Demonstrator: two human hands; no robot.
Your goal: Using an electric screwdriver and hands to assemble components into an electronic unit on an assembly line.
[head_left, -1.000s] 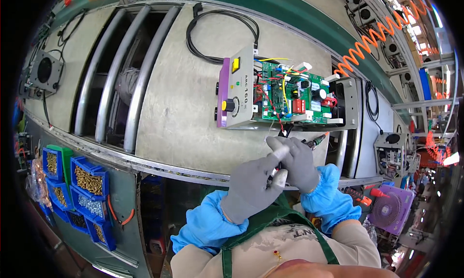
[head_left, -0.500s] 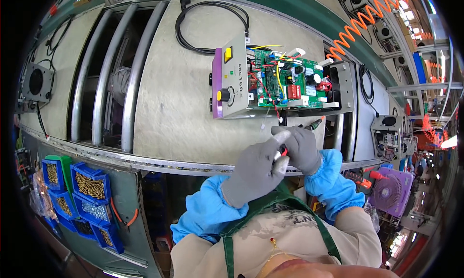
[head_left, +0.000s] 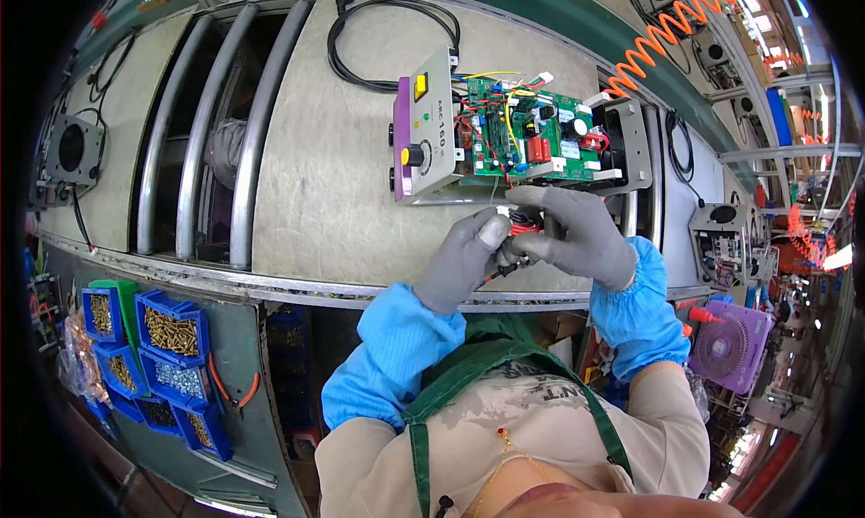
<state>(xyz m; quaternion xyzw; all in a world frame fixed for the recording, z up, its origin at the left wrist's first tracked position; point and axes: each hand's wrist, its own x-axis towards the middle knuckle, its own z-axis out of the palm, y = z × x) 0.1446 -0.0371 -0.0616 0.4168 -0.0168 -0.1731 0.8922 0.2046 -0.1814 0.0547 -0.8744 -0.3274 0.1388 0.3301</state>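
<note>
**Two gloved hands on a small connector below the open control box**

Landmark: the grey control box with purple front panel and bare green circuit board (head_left: 491, 140) on the pale work surface (head_left: 315, 185).

Far to the left of the box and below the bench edge hang blue plastic bins of small screws and fittings (head_left: 153, 356); about seven show, though the lowest are hard to separate. Left of the box, one black fan unit (head_left: 72, 149) lies near the bench's end. One black coiled cable (head_left: 378, 40) loops above the box.

Just below the box, the left hand (head_left: 459, 261) in a grey knit glove pinches a small white plug with red and black wires (head_left: 512, 225); the right hand (head_left: 577, 234) closes its fingers around the same bundle. Both hands are narrowed on it.

I judge that the work goes best with the plug held square and the wires slack, with no pull on the board.

Right of the box sits one purple round fan (head_left: 725, 347).
</note>
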